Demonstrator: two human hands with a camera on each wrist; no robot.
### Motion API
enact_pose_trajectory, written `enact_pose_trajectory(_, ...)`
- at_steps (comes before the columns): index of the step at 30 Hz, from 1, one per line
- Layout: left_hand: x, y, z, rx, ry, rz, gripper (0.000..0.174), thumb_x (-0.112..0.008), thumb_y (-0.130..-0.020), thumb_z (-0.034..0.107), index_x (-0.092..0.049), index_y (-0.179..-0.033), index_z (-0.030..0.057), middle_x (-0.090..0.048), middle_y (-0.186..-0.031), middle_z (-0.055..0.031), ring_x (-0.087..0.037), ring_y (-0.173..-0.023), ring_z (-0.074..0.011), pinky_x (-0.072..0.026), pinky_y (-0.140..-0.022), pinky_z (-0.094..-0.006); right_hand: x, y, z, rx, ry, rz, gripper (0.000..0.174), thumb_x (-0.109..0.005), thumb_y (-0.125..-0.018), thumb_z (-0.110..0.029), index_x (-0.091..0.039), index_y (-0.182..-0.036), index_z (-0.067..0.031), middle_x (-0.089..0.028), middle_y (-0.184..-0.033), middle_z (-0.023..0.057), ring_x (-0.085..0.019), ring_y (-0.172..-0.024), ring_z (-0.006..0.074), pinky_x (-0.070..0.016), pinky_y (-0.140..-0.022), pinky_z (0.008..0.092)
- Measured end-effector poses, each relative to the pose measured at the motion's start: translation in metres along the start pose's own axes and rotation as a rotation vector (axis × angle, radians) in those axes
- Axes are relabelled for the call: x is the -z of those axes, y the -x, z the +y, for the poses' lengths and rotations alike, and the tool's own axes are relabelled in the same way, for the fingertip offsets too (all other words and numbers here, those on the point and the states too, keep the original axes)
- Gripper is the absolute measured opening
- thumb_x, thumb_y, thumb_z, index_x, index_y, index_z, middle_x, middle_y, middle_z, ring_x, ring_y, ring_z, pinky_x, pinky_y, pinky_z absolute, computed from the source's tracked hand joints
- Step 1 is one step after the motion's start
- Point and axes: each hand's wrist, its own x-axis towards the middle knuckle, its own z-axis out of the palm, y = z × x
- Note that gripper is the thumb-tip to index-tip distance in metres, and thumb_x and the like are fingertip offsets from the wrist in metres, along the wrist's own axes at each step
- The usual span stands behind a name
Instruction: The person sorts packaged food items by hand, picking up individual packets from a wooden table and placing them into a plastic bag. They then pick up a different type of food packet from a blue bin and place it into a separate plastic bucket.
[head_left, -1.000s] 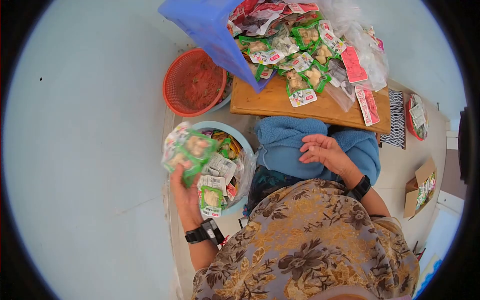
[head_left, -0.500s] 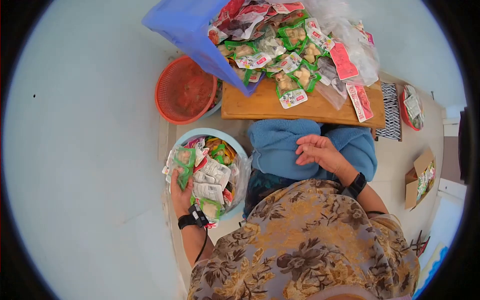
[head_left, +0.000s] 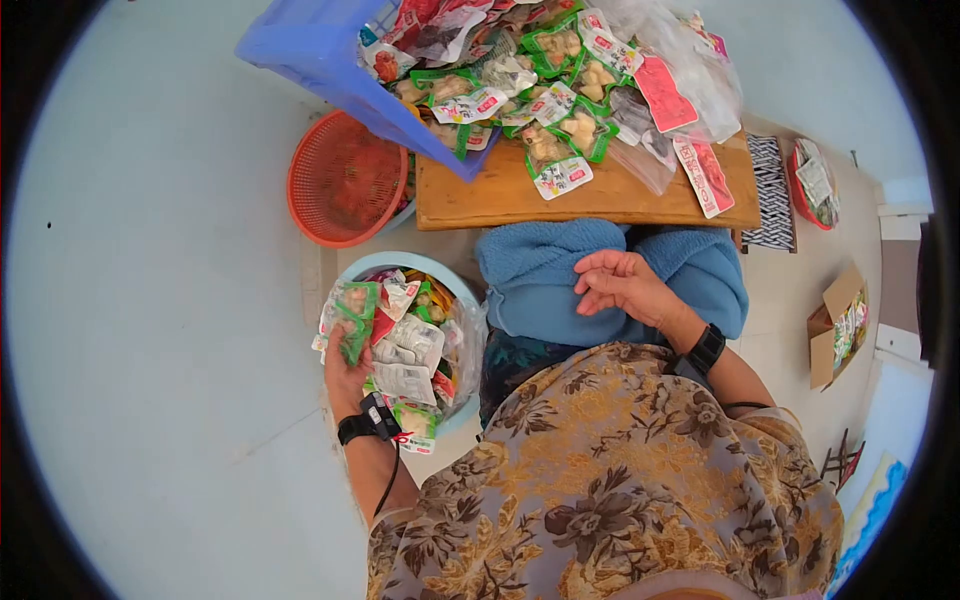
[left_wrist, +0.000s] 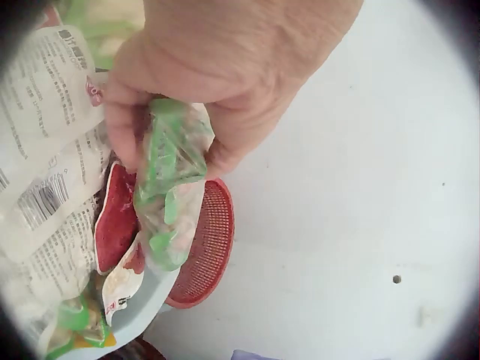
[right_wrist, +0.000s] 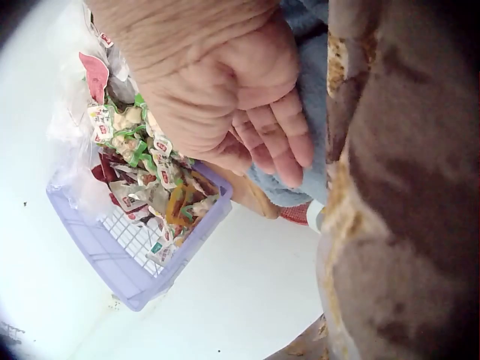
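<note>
My left hand pinches a green-edged clear food packet over the left side of a light blue tub. In the left wrist view, thumb and fingers close on the upper end of the packet, which hangs down. White-backed packets fill the tub, a red one and some green ones among them. Over the blue fleece on my lap, my right hand is held palm up, its fingers loosely bent and holding nothing, as the right wrist view of that hand also shows.
A blue plastic basket lies tipped on a wooden table, green and red packets spilling from it. Beside the table stands a red colander. The wall runs close along the left; a cardboard box sits right.
The left hand has brought its packet down from beside the tub onto its left part, still gripping it. The right hand keeps its pose. The whole head view has shifted slightly.
</note>
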Motion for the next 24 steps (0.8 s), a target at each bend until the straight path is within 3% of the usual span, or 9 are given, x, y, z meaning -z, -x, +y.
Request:
enact_pose_trajectory(9,0.001,0.003,0.015,0.082,-0.097,-0.055,0.039,-0.074,-0.086,0.029,-0.061,-0.117,0.0096,-0.068,-0.101,-0.0065,-0.065,-0.080,-0.0209,-0.0519,-0.059,-0.0232,0.002,0.000,0.000,-0.009,0.017,-0.009,0.029,-0.063,-0.096,-0.016,-0.058,-0.118,0.0005,-0.067,-0.100,0.0117,-0.072,-0.082,0.0229,-0.0603,-0.074,0.0335)
enact_pose_trajectory(11,0.005,-0.005,0.017,0.120,-0.101,-0.028,0.034,-0.069,-0.089,0.029,-0.060,-0.117,0.0121,-0.067,-0.104,-0.0070,-0.065,-0.081,-0.0213,-0.0504,-0.053,-0.0208,0.002,0.001,0.000,-0.015,-0.005,0.000,0.029,-0.063,-0.096,-0.016,-0.058,-0.118,0.0004,-0.067,-0.100,0.0119,-0.072,-0.082,0.0230,-0.0603,-0.073,0.0334)
enact_pose_trajectory(15,0.007,-0.013,0.018,0.126,-0.101,-0.012,0.034,-0.068,-0.090,0.029,-0.060,-0.117,0.0113,-0.067,-0.104,-0.0058,-0.063,-0.081,-0.0195,-0.0489,-0.054,-0.0204,0.008,-0.002,0.007,-0.001,-0.069,-0.027,0.029,-0.063,-0.096,-0.017,-0.058,-0.119,0.0003,-0.067,-0.100,0.0123,-0.072,-0.081,0.0232,-0.0604,-0.073,0.0331)
enact_pose_trajectory(17,0.003,-0.008,0.015,0.041,-0.124,0.033,0.035,-0.069,-0.089,0.029,-0.060,-0.117,0.0108,-0.066,-0.104,-0.0055,-0.063,-0.082,-0.0177,-0.0476,-0.055,-0.0209,0.009,-0.002,0.007,-0.003,-0.082,-0.029,0.030,-0.063,-0.096,-0.016,-0.058,-0.119,0.0006,-0.067,-0.100,0.0125,-0.072,-0.081,0.0232,-0.0604,-0.073,0.0330)
enact_pose_trajectory(24,-0.004,0.000,0.016,0.011,-0.145,0.023,0.031,-0.070,-0.089,0.027,-0.062,-0.114,0.0106,-0.067,-0.103,-0.0055,-0.063,-0.084,-0.0164,-0.0451,-0.056,-0.0224,0.013,-0.002,0.007,-0.007,-0.126,-0.066,0.031,-0.063,-0.096,-0.017,-0.058,-0.120,0.0016,-0.067,-0.099,0.0139,-0.072,-0.080,0.0232,-0.0604,-0.072,0.0317)
